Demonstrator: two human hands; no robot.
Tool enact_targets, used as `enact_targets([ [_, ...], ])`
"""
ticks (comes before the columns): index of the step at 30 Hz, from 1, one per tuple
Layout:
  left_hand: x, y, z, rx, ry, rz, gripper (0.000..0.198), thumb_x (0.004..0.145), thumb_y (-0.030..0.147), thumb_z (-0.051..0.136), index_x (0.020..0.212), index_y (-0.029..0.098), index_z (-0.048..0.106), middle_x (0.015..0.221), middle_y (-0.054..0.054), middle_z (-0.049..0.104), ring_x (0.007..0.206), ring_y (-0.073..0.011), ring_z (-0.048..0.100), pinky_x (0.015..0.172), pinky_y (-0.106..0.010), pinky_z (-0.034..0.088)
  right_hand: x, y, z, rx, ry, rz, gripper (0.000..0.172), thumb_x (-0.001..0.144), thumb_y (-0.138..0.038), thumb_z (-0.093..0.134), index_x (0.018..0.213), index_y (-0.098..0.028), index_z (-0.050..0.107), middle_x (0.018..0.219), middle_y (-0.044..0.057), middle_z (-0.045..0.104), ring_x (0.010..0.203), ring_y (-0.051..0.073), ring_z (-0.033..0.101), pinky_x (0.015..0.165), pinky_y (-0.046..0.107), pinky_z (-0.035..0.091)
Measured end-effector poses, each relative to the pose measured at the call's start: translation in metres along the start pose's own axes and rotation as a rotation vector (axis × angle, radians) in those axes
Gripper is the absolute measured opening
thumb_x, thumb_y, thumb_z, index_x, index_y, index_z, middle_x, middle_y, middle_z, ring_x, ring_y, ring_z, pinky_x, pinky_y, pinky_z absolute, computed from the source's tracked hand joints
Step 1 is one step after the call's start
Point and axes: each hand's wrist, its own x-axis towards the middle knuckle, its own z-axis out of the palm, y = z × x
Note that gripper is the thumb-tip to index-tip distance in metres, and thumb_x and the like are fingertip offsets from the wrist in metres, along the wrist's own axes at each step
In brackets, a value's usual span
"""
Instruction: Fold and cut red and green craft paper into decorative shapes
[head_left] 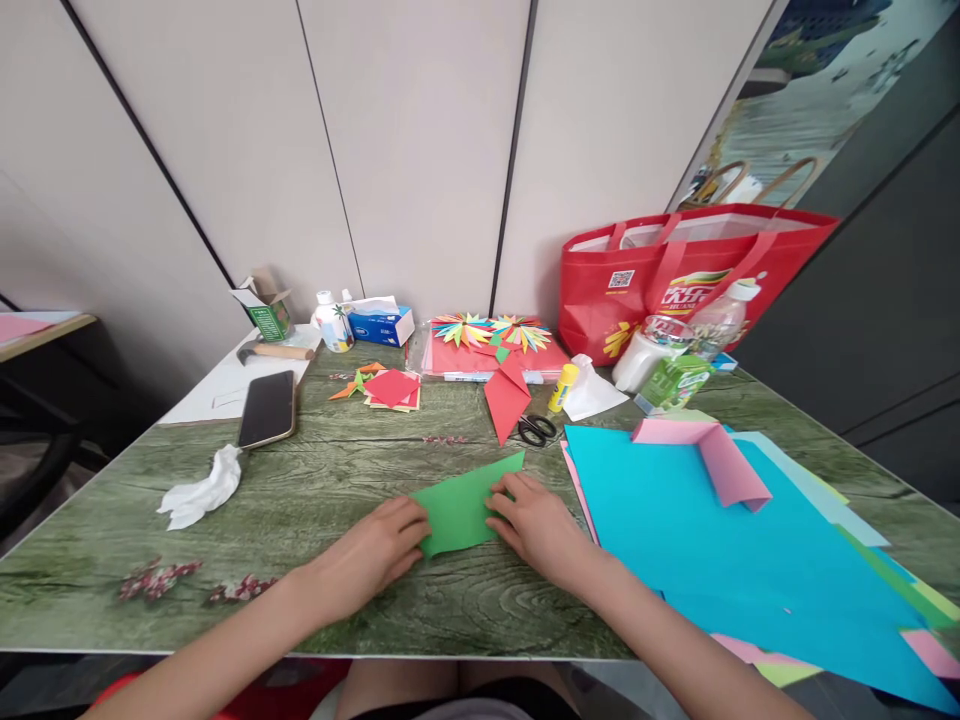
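Observation:
A green sheet of paper lies at a slant on the table in front of me, its upper right corner pointing away. My left hand grips its left edge, fingers curled and thumb close beside them. On the right edge, my right hand pinches the paper between thumb and bent fingers. Beyond the sheet is a folded red paper piece with a small green part at its top. Black-handled scissors lie beside it, partly hidden. A yellow glue stick stands close by.
Large blue paper sheets cover the right side, with a folded pink strip on top. A phone, crumpled tissue and hammer are left. A red bag, a plastic bottle and paper pinwheel shapes stand behind.

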Motion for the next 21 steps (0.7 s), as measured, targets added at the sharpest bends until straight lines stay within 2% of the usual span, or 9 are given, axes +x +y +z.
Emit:
enact_targets([
  [3, 0.000, -0.011, 0.009, -0.062, 0.081, -0.214, 0.033, 0.077, 0.030, 0.058, 0.109, 0.022, 0.054, 0.121, -0.009, 0.050, 0.110, -0.0238, 0.048, 0.090, -0.040, 0.043, 0.001, -0.008, -0.006, -0.117, -0.068, 0.042, 0.009, 0.079, -0.024, 0.058, 0.082, -0.016, 0.059, 0.087, 0.010, 0.057, 0.084, 0.024, 0.054, 0.067, 0.033, 0.046],
  [6, 0.003, -0.020, 0.015, -0.092, 0.186, -0.390, 0.040, 0.077, 0.033, 0.057, 0.115, 0.020, 0.049, 0.115, -0.010, 0.054, 0.106, -0.0241, 0.050, 0.089, -0.042, 0.044, 0.002, -0.011, -0.009, -0.127, -0.109, 0.040, 0.013, 0.079, -0.026, 0.058, 0.088, -0.017, 0.058, 0.089, 0.009, 0.057, 0.083, 0.024, 0.055, 0.061, 0.029, 0.045],
  [8, 0.006, -0.024, 0.019, -0.069, 0.193, -0.371, 0.043, 0.075, 0.031, 0.060, 0.115, 0.018, 0.050, 0.110, -0.009, 0.057, 0.104, -0.0246, 0.050, 0.088, -0.042, 0.044, 0.005, -0.007, -0.009, -0.065, -0.134, -0.025, 0.019, 0.082, -0.025, 0.055, 0.100, -0.020, 0.057, 0.090, 0.007, 0.057, 0.080, 0.021, 0.057, 0.059, 0.027, 0.043],
  [11, 0.012, -0.025, 0.025, 0.010, 0.193, -0.287, 0.031, 0.075, 0.027, 0.060, 0.104, 0.017, 0.057, 0.108, -0.010, 0.056, 0.102, -0.0256, 0.050, 0.086, -0.043, 0.044, 0.012, 0.003, -0.007, 0.063, -0.168, -0.107, 0.035, 0.084, -0.029, 0.052, 0.119, -0.025, 0.049, 0.092, 0.005, 0.059, 0.078, 0.019, 0.059, 0.062, 0.026, 0.042],
  [14, 0.018, -0.024, 0.028, 0.012, 0.201, -0.286, 0.021, 0.076, 0.025, 0.058, 0.096, 0.016, 0.059, 0.105, -0.010, 0.056, 0.098, -0.0248, 0.051, 0.084, -0.042, 0.045, 0.024, 0.012, -0.005, 0.151, -0.240, -0.049, 0.055, 0.080, -0.034, 0.057, 0.130, -0.020, 0.039, 0.087, 0.006, 0.063, 0.077, 0.020, 0.060, 0.063, 0.025, 0.041],
  [18, 0.032, -0.024, 0.025, -0.030, 0.187, -0.441, 0.036, 0.072, 0.022, 0.063, 0.106, 0.014, 0.054, 0.106, -0.011, 0.056, 0.100, -0.0253, 0.050, 0.085, -0.040, 0.043, 0.037, 0.015, -0.003, 0.179, -0.355, 0.079, 0.088, 0.072, -0.042, 0.064, 0.139, -0.010, 0.016, 0.075, 0.008, 0.065, 0.073, 0.024, 0.060, 0.059, 0.026, 0.038],
  [21, 0.046, -0.025, 0.021, -0.022, 0.154, -0.602, 0.056, 0.064, 0.019, 0.069, 0.115, 0.013, 0.048, 0.110, -0.012, 0.055, 0.105, -0.0272, 0.048, 0.086, -0.038, 0.040, 0.039, 0.016, -0.002, 0.252, -0.384, 0.094, 0.094, 0.069, -0.046, 0.066, 0.140, -0.011, 0.013, 0.073, 0.007, 0.064, 0.070, 0.023, 0.059, 0.057, 0.025, 0.036],
])
